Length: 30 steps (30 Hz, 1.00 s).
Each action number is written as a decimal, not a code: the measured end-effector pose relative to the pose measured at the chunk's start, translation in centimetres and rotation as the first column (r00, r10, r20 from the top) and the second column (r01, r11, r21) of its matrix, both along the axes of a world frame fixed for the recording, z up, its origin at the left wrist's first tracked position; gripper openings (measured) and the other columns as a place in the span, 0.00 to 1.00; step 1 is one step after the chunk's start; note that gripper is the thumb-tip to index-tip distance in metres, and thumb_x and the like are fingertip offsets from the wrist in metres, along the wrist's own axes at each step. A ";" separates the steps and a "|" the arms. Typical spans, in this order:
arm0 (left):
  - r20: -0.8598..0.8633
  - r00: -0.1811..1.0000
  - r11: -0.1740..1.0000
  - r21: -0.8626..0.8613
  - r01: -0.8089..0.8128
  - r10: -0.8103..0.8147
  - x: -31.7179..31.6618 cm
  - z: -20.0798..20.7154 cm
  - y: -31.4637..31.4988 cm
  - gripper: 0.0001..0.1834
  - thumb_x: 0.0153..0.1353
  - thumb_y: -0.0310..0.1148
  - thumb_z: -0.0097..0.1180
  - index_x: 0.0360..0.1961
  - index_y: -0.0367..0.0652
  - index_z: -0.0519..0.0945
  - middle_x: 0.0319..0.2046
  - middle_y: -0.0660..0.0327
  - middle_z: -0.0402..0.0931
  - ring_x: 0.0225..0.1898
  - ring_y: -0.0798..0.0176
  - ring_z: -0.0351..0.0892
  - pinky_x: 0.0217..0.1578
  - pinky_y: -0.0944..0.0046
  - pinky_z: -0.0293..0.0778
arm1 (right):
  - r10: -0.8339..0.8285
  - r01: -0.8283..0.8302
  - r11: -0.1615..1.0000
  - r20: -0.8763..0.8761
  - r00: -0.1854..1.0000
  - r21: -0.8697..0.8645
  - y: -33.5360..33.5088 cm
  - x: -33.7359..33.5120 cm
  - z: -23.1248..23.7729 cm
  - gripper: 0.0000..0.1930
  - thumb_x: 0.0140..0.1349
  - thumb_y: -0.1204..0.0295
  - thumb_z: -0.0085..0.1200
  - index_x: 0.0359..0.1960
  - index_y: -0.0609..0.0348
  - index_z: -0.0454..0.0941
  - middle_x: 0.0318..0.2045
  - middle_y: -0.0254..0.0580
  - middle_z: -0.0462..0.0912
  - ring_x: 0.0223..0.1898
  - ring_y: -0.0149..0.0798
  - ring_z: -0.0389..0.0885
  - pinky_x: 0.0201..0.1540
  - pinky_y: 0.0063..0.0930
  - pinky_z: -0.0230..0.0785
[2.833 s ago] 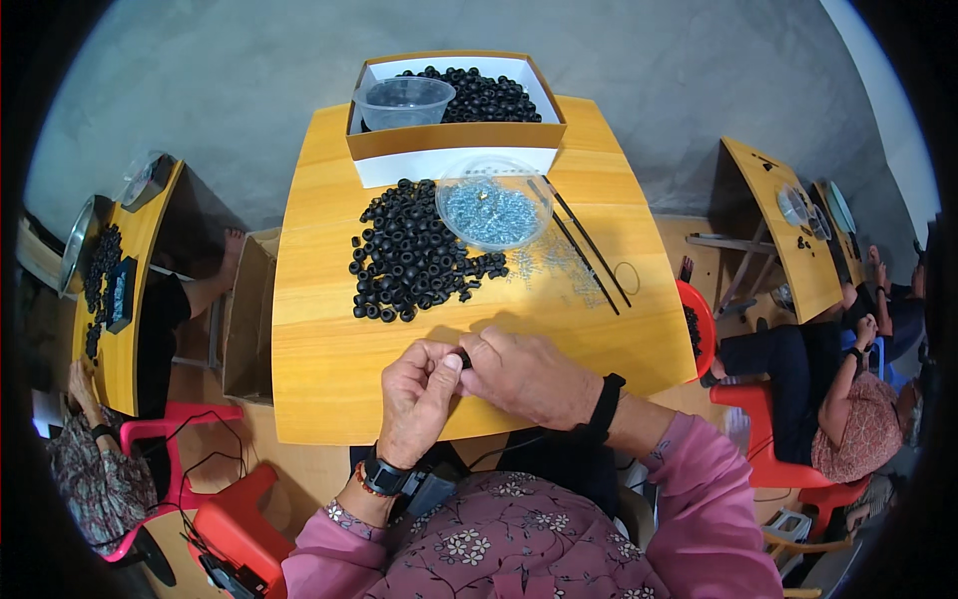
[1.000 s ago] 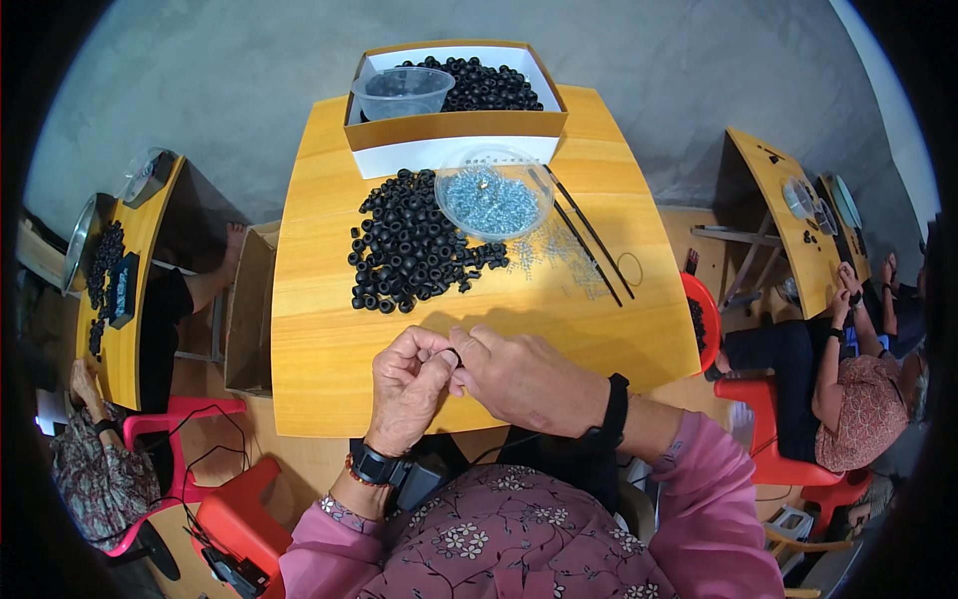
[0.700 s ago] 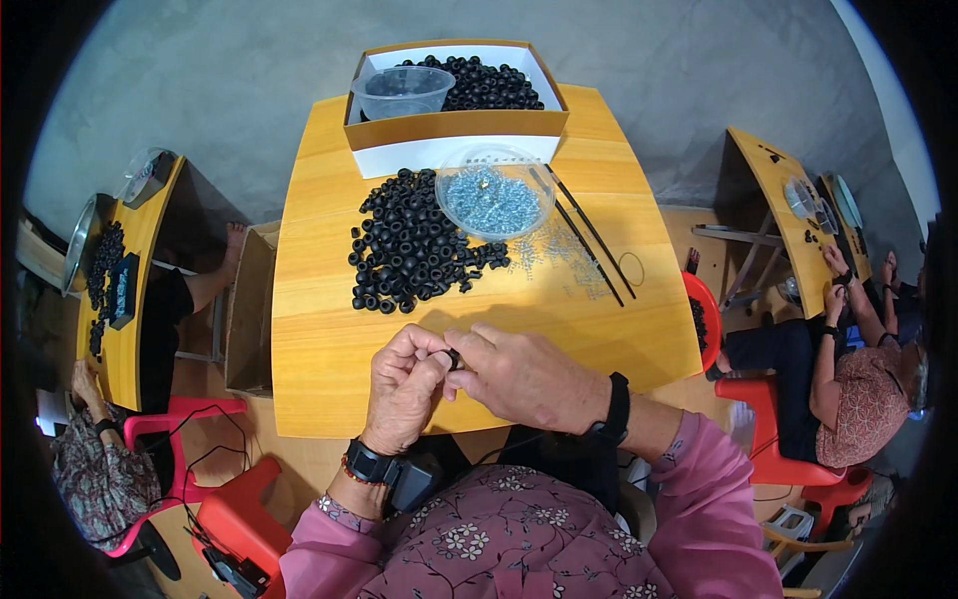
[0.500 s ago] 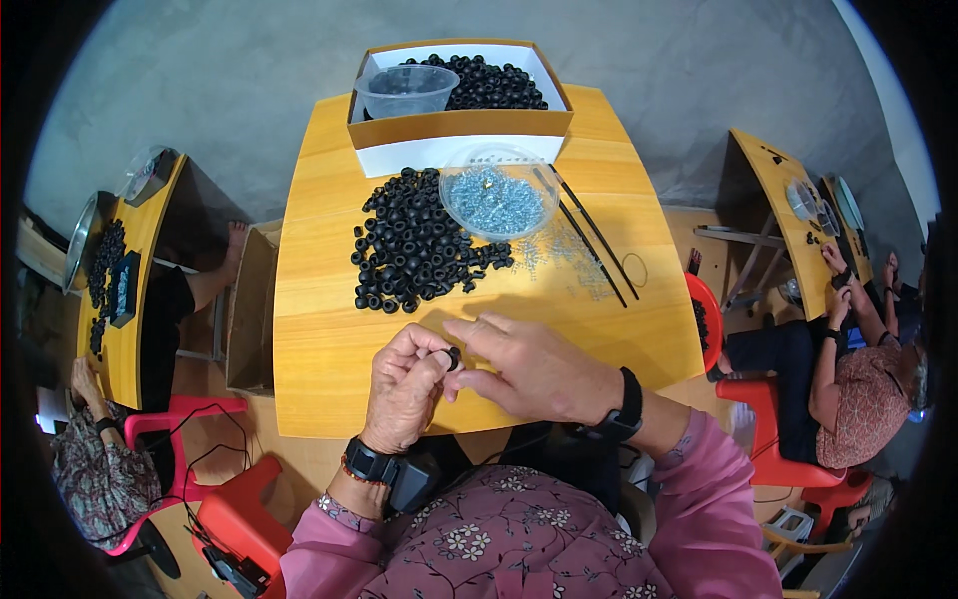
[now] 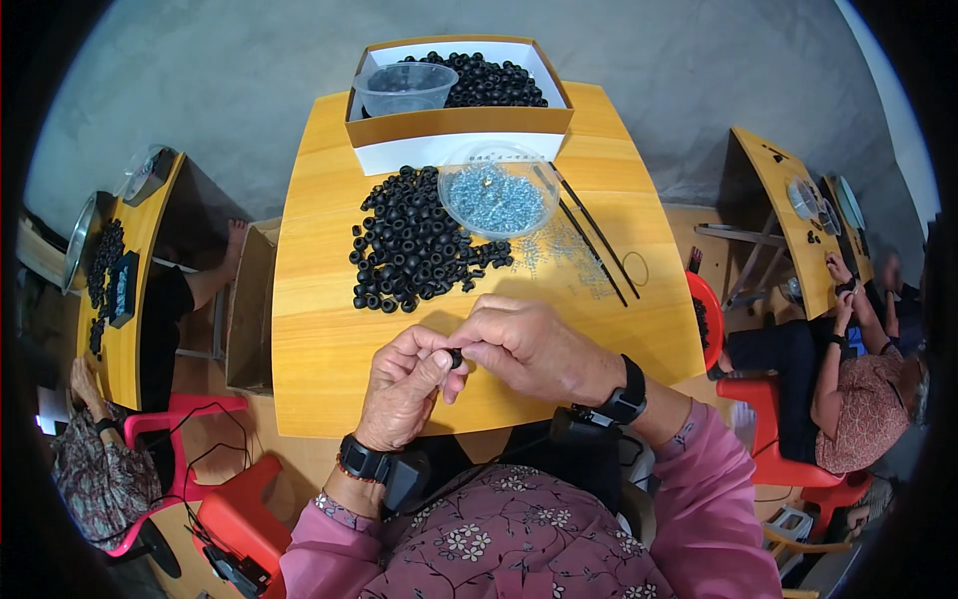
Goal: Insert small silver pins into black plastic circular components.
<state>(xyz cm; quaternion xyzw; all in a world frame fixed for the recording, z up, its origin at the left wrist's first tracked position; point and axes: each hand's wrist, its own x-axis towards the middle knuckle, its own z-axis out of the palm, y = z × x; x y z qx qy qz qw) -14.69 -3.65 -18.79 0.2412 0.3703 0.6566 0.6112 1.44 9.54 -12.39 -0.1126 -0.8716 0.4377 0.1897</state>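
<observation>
Near the table's front edge, my left hand (image 5: 404,384) pinches a small black ring-shaped piece (image 5: 455,357) between thumb and fingers. My right hand (image 5: 534,349) meets it from the right, its thumb and forefinger closed together at the piece's edge. Whatever those right fingertips hold, if anything, is too small to see. Just beyond my hands lies a heap of the same black pieces (image 5: 409,240). To its right, a clear plastic bowl (image 5: 446,205) holds many tiny pale-blue translucent parts (image 5: 491,200); more of them are strewn on the table beside it.
Two thin black rods (image 5: 599,235) and a thin loop (image 5: 636,268) lie on the table's right. A brown-and-white box (image 5: 459,127) at the back holds black pieces and a clear tub (image 5: 407,90). People work at tables on both sides; a red basin (image 5: 711,319) stands at right.
My right hand has drawn its spread fingers together, and its thumb and forefinger now meet at the black piece. The left hand still holds that piece in nearly the same place.
</observation>
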 end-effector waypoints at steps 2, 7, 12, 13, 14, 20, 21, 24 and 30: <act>-0.001 1.000 1.000 0.005 0.000 0.000 0.0 -0.1 0.0 0.07 0.70 0.30 0.58 0.44 0.38 0.78 0.36 0.57 0.84 0.31 0.70 0.81 0.31 0.71 0.75 | -0.001 0.001 1.000 -0.006 1.000 0.007 0.0 0.1 -0.2 0.05 0.63 0.77 0.55 0.38 0.64 0.79 0.31 0.48 0.76 0.35 0.53 0.79 0.38 0.41 0.73; 0.005 1.000 1.000 0.013 -0.025 0.025 0.2 0.0 0.1 0.08 0.69 0.30 0.58 0.45 0.36 0.78 0.34 0.56 0.83 0.30 0.68 0.83 0.28 0.72 0.78 | -0.005 0.005 1.000 -0.024 1.000 -0.006 -0.1 0.2 -0.7 0.06 0.63 0.76 0.55 0.39 0.64 0.80 0.31 0.48 0.77 0.35 0.51 0.80 0.38 0.40 0.73; -0.004 1.000 1.000 0.023 0.009 -0.009 0.0 0.1 0.0 0.08 0.70 0.29 0.58 0.45 0.37 0.78 0.37 0.55 0.84 0.32 0.69 0.82 0.31 0.71 0.76 | -0.024 0.022 0.999 -0.060 0.998 -0.032 -0.2 0.2 -1.4 0.08 0.64 0.77 0.54 0.42 0.65 0.80 0.32 0.47 0.77 0.36 0.48 0.81 0.38 0.36 0.74; -0.004 1.000 1.000 0.023 0.007 -0.007 0.0 0.0 0.0 0.08 0.70 0.29 0.58 0.45 0.37 0.78 0.37 0.55 0.84 0.32 0.69 0.82 0.31 0.71 0.76 | -0.022 0.020 0.999 -0.060 0.998 -0.032 -0.3 0.2 -1.5 0.08 0.64 0.77 0.54 0.42 0.65 0.80 0.32 0.47 0.77 0.36 0.48 0.81 0.38 0.36 0.74; 0.000 1.000 1.000 0.023 0.009 -0.009 -0.1 0.0 0.0 0.07 0.70 0.29 0.58 0.45 0.37 0.78 0.37 0.55 0.84 0.32 0.68 0.82 0.30 0.71 0.77 | -0.032 0.030 0.999 -0.083 0.996 -0.023 -0.5 0.2 -1.7 0.08 0.64 0.77 0.53 0.43 0.65 0.80 0.33 0.47 0.77 0.36 0.48 0.81 0.39 0.36 0.75; 0.030 0.999 1.000 0.007 0.022 -0.022 -0.3 -0.1 0.0 0.07 0.70 0.29 0.58 0.44 0.37 0.78 0.36 0.54 0.84 0.30 0.68 0.82 0.28 0.71 0.77 | -0.059 0.065 0.997 -0.160 0.985 0.033 -1.3 0.2 -2.4 0.10 0.63 0.82 0.53 0.45 0.63 0.79 0.36 0.45 0.77 0.36 0.45 0.82 0.39 0.33 0.76; 0.036 0.999 0.999 -0.004 0.034 -0.034 -0.4 -0.2 -0.1 0.07 0.70 0.29 0.58 0.44 0.38 0.78 0.36 0.54 0.84 0.30 0.68 0.82 0.27 0.71 0.77 | -0.047 0.055 0.997 -0.156 0.987 0.050 -1.3 0.3 -2.6 0.10 0.64 0.84 0.53 0.46 0.61 0.79 0.37 0.44 0.77 0.35 0.40 0.83 0.38 0.29 0.75; 0.041 0.999 1.000 0.012 0.018 -0.018 -0.1 0.0 0.1 0.07 0.70 0.29 0.57 0.44 0.36 0.78 0.35 0.54 0.84 0.28 0.69 0.84 0.24 0.73 0.77 | -0.034 0.042 0.998 -0.157 0.987 0.047 -1.2 0.3 -2.7 0.11 0.65 0.84 0.52 0.46 0.61 0.79 0.36 0.44 0.77 0.35 0.39 0.83 0.37 0.29 0.76; -0.025 1.000 1.000 -0.029 0.010 -0.010 0.1 0.1 0.2 0.07 0.70 0.30 0.57 0.43 0.37 0.77 0.35 0.55 0.84 0.28 0.69 0.84 0.25 0.73 0.78 | -0.014 0.035 0.977 -0.102 0.995 0.209 -1.0 0.5 -2.2 0.08 0.57 0.82 0.54 0.38 0.61 0.74 0.36 0.43 0.75 0.37 0.48 0.81 0.37 0.37 0.76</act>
